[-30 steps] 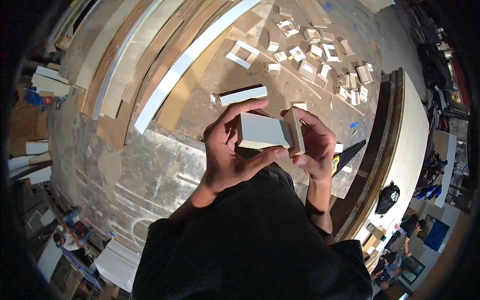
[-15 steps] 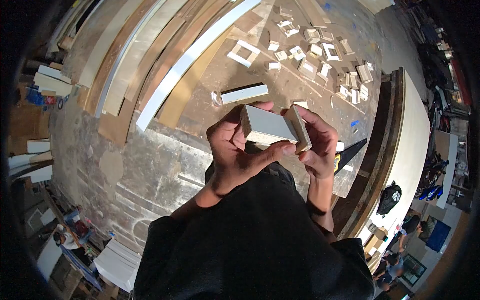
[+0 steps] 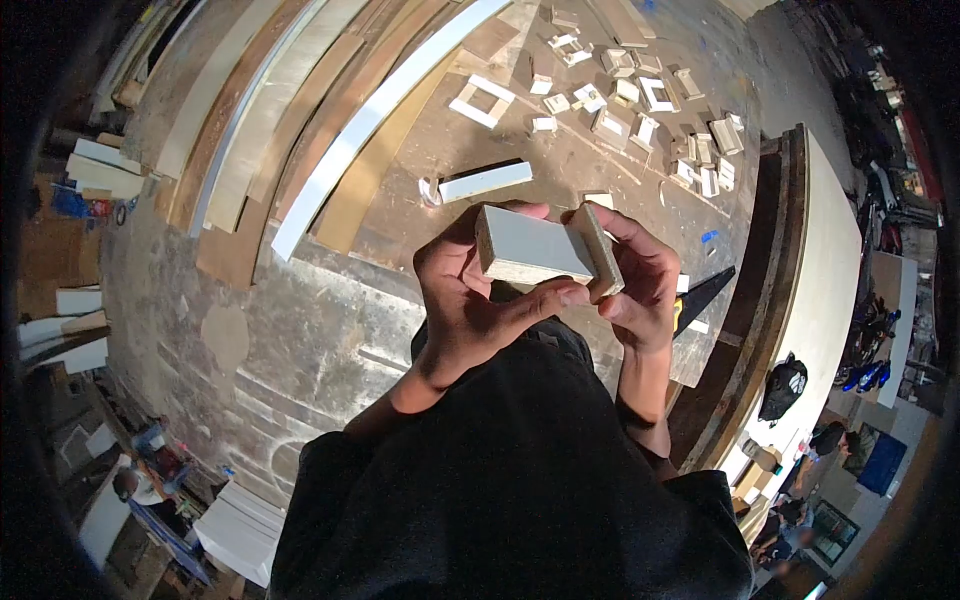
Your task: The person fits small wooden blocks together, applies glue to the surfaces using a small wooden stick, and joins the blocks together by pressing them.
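My left hand (image 3: 448, 285) is wrapped around a wooden block (image 3: 530, 243) with a pale grey top face and raw particle-like edges, its thumb along the near side. At the block's right end, my right hand (image 3: 650, 285) grips a narrow wooden strip (image 3: 598, 252) between fingers and thumb. The strip stands across that end and seems to touch it; whether the two are joined, I cannot tell. Just beyond my hands lies a white-topped bar (image 3: 487, 181) on the work surface. A handsaw (image 3: 708, 298) with a dark blade rests right of my right hand.
Small wooden offcuts and frames (image 3: 612, 128) are scattered at the far right of the work surface (image 3: 300, 320). Long boards (image 3: 385, 110) lie at the far left. To the right runs a pale-topped bench (image 3: 815, 260) with a black bag (image 3: 783, 388). Other people (image 3: 145, 485) are in the background.
Both hands keep the same grip on the block and strip. The view has shifted slightly, and the block and strip look turned a little.
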Tool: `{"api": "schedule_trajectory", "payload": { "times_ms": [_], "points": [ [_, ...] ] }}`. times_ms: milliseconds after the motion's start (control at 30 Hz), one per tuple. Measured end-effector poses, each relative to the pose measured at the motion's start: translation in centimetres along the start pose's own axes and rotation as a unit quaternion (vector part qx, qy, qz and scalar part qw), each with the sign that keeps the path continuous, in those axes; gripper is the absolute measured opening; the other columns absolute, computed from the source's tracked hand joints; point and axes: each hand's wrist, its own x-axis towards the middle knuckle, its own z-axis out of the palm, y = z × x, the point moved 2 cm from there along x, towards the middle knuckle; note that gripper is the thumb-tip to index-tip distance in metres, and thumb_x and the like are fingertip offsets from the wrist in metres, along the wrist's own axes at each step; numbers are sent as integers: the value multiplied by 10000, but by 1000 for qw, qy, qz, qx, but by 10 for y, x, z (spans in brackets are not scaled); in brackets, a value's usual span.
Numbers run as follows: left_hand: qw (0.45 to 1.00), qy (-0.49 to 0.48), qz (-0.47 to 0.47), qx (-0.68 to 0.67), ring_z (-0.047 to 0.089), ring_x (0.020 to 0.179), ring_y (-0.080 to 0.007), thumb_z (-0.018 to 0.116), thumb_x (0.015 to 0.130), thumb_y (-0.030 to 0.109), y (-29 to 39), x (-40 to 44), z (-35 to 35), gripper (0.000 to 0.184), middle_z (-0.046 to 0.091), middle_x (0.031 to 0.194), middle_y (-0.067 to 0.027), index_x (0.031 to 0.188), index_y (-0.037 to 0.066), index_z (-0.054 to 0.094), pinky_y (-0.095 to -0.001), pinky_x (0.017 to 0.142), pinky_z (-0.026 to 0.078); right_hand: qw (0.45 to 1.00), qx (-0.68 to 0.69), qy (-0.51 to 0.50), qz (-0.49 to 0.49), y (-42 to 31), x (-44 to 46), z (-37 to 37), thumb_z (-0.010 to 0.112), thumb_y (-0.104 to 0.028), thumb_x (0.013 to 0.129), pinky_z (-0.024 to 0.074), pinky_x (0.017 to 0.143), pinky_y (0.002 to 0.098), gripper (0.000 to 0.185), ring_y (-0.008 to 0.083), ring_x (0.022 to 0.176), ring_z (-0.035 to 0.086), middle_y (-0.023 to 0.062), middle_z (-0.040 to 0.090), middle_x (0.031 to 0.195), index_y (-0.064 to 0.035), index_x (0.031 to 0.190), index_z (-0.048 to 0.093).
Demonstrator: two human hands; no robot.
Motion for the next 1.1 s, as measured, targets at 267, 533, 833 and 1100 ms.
{"api": "schedule_trajectory", "payload": {
  "times_ms": [267, 533, 833, 1100],
  "points": [
    [999, -4, -22, 43, 665, 962, -162, 908, 676, 187, 12, -4, -1, 604, 669, 1052, -116, 1159, -29, 615, -299, 819, 555, 998, -52, 29, -6, -2, -4, 4, 933, -327, 604, 408, 1062, 412, 1008, 317, 1198, 584, 293, 545, 1319, 150, 1346, 446],
    [991, 2, 89, 99, 667, 929, -200, 906, 645, 200, 9, -5, 2, 571, 667, 1040, -124, 1124, 9, 660, -319, 784, 555, 998, -63, -24, -17, -2, -2, -2, 936, -334, 585, 439, 1034, 414, 1052, 323, 1202, 581, 310, 500, 1352, 144, 1369, 422],
    [988, 15, 102, 117, 659, 919, -197, 903, 656, 211, 9, -2, 2, 534, 674, 1021, -122, 1094, 7, 675, -320, 762, 552, 997, 24, -68, -32, 4, -1, -10, 926, -115, 587, 470, 1024, 424, 963, 348, 1247, 551, 293, 488, 1378, 166, 1352, 414],
    [986, -19, 100, 129, 662, 910, -186, 913, 649, 238, 9, 1, 1, 586, 675, 1022, -106, 1136, 22, 667, -315, 757, 558, 996, 6, -70, -53, 7, -2, -14, 934, -177, 607, 410, 1073, 433, 980, 339, 1257, 546, 296, 495, 1377, 152, 1367, 409]
  ]
}}
